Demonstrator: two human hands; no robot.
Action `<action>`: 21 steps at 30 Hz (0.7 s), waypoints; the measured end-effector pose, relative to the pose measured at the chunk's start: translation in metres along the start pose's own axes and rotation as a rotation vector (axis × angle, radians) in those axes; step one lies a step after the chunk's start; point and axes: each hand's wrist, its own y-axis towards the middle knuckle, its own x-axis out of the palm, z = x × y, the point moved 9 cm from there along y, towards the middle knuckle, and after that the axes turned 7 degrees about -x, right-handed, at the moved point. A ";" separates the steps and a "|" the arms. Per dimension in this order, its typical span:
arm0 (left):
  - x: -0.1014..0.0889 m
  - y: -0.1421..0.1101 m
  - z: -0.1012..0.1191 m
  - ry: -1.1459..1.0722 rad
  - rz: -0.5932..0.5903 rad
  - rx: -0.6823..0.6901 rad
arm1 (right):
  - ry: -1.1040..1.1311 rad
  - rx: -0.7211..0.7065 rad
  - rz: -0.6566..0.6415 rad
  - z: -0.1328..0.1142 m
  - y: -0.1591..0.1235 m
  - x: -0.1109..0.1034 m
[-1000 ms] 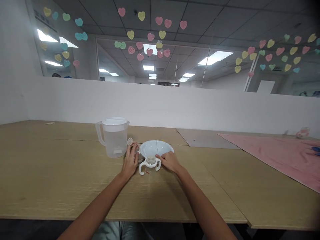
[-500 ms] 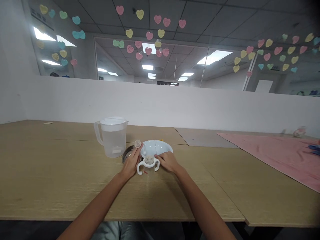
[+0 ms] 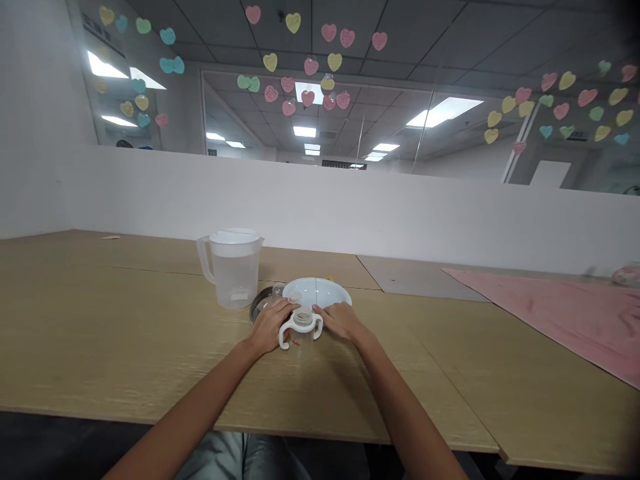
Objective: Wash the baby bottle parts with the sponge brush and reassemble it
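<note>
A clear baby bottle with an open neck and two white side handles stands upright on the table before me. My left hand curves palm down around its left side, with the fingertips behind the neck. My right hand is closed at the right handle, its thumb beside the neck; the hidden fingertips do not show clearly. Just behind my left hand is a clear cup-like cap, partly covered. A dark round metal dish shows at the left, and a white oval bowl lies behind the bottle.
A lidded translucent pitcher with liquid stands at the left, handle outward. A pink cloth covers the right side of the table, with a grey mat near the wall. The table's front edge runs close to me.
My left hand has left the clear cap, which now sits lower behind it, and has come down to the bottle. My right hand stays by the handle. The whole view has shifted slightly.
</note>
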 end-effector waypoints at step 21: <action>0.000 -0.002 -0.005 0.010 0.010 -0.131 | -0.054 -0.015 0.031 -0.001 0.001 0.002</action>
